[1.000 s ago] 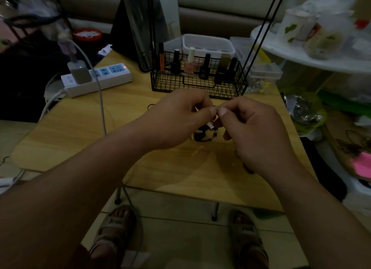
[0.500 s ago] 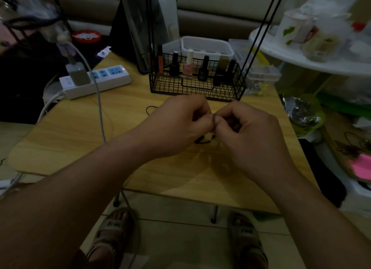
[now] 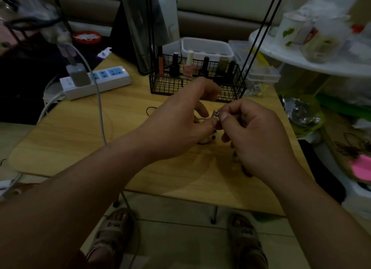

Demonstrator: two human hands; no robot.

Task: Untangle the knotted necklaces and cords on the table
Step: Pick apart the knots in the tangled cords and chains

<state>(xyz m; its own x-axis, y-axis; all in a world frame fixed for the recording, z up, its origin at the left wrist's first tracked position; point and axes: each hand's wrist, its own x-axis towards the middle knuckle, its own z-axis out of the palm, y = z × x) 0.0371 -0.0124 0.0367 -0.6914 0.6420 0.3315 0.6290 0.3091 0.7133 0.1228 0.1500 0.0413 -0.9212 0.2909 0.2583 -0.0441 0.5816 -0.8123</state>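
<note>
Obs. Both hands are raised just above the worktop (image 3: 80,132), meeting at one spot.

Grip, right hand (image 3: 259,136): thumb and forefinger pressed together, pinching a small silvery piece (image 3: 215,113), either pendant or clasp, too small to tell. The other fingers are curled under.

Left hand (image 3: 180,124): its thumb tip lies against the same spot, touching the right grip. Two fingers are lifted and spread beyond it. Whether it actually pinches anything I cannot tell.

Task item: the knotted tangle (image 3: 214,132) hangs directly below the grip, off the worktop, mostly hidden by the thumbs. A thin black cord (image 3: 149,110) runs from the grip out to the left and lies in a loop on the worktop, well apart from the fingers.

Handling (judgement): very light and limp, with no stiffness. The cord probably has some friction; any fine chain would be slippery and kink or snap if yanked. Hold either side of the knot by the fingertips and tease the loops open rather than pull the ends.

Counts:
- Hands: 2.
- Silvery piece: 1 seen.
- Black cord: 1 run seen; the strand count within the knot is not legible.
- Beyond the grip: 1 wire basket (image 3: 166,86) holding 6 small bottles.
- Far left of the grip: 1 power strip (image 3: 96,81).
</note>
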